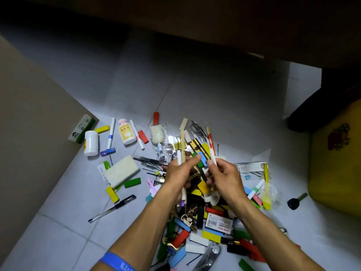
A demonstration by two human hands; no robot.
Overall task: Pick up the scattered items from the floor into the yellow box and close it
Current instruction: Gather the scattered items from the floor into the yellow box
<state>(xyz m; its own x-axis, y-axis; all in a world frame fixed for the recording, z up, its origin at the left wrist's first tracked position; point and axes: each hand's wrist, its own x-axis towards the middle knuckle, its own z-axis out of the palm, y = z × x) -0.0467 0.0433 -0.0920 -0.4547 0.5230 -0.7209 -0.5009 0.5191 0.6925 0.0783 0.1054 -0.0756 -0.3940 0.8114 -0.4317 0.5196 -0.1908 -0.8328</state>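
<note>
On a pale tiled floor beneath dark furniture, small items lie heaped, the yellow box cut off at right, while the left hand grips 2 sticks and the right hand pinches a white pen

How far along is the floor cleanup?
Early. Done: nothing visibly boxed; only a corner of the yellow box shows at right, its inside and lid out of view. In hand: left hand grips a white pen and a pale stick, right hand holds several small items. Left: the heap under the arms, white bottle, black pen, foam block, then closing.
</note>
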